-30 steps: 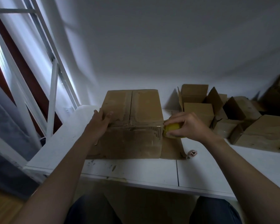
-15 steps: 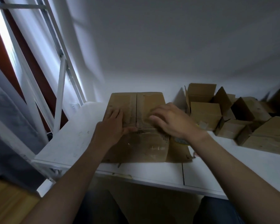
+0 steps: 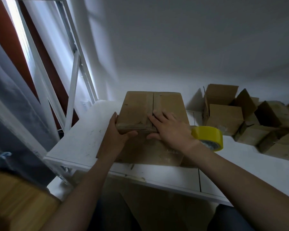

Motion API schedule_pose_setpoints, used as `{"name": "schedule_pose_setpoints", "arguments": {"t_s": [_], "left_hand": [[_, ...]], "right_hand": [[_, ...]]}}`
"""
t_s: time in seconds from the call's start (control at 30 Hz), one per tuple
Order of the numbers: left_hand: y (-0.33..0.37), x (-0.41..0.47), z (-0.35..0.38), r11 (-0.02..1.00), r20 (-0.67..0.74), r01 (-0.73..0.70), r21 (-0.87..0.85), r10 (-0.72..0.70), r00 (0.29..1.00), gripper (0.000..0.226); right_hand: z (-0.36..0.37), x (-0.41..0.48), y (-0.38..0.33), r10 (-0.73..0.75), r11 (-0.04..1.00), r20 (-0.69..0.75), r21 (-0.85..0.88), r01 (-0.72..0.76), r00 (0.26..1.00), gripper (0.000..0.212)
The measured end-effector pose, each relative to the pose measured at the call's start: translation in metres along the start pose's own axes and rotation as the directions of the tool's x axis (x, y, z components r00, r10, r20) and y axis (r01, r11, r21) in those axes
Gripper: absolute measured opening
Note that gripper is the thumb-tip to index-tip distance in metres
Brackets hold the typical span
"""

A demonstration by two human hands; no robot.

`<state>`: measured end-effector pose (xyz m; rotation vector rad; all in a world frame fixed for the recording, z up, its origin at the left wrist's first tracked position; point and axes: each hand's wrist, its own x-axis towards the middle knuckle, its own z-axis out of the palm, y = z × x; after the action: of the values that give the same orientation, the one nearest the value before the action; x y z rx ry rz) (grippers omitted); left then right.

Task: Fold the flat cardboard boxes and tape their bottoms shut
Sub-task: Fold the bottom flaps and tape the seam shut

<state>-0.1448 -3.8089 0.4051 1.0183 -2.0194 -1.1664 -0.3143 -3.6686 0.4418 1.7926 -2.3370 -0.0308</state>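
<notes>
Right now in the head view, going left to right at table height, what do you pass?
Grey curtain → white window strut → left hand → right hand → yellow tape roll → pile of folded boxes. The cardboard box that both hands touch spans them, so it's left out.

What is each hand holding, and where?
The left hand grips the box at its near left corner; the right hand presses flat on top. The tape roll lies free.

Brown cardboard box (image 3: 167,104) on a white table (image 3: 83,140), a yellow tape roll (image 3: 208,135), further brown boxes (image 3: 223,117), and a white wall (image 3: 173,47).
</notes>
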Motion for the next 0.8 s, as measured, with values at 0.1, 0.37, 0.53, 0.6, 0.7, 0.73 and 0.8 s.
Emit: {"name": "schedule_pose_setpoints", "arguments": {"t_s": [0.1,0.37,0.53,0.6,0.7,0.73,0.8], "left_hand": [[0.001,-0.018,0.016,0.996,-0.106,0.074,-0.059,-0.080,0.991,0.117],[0.005,-0.011,0.008,0.813,-0.197,0.076,0.578,0.048,0.979,0.124],[0.022,-0.027,0.026,0.711,-0.123,-0.254,0.656,0.432,0.893,0.076],[0.030,-0.033,0.034,0.711,-0.075,-0.304,0.634,0.448,0.891,0.068],[0.052,-0.033,0.050,0.678,0.042,-0.394,0.621,0.473,0.880,0.071],[0.060,-0.030,0.057,0.645,0.088,-0.438,0.626,0.500,0.862,0.075],[0.073,-0.022,0.073,0.554,0.188,-0.521,0.649,0.546,0.816,0.079]], "right_hand": [[0.002,-0.001,-0.001,0.001,0.999,-0.019,-0.032,-0.002,1.000,0.090],[-0.004,0.000,0.000,-0.056,0.998,-0.034,0.035,0.057,0.998,0.108],[-0.025,-0.018,0.014,0.040,0.874,-0.102,0.485,0.014,0.994,0.097],[-0.032,-0.034,0.025,0.105,0.905,-0.235,0.426,0.005,0.966,0.080],[-0.029,-0.060,0.048,0.234,0.903,-0.258,0.416,-0.110,0.937,0.073],[-0.025,-0.067,0.056,0.282,0.887,-0.221,0.432,-0.165,0.934,0.075],[-0.014,-0.079,0.070,0.351,0.845,-0.144,0.474,-0.247,0.925,0.078]]}}
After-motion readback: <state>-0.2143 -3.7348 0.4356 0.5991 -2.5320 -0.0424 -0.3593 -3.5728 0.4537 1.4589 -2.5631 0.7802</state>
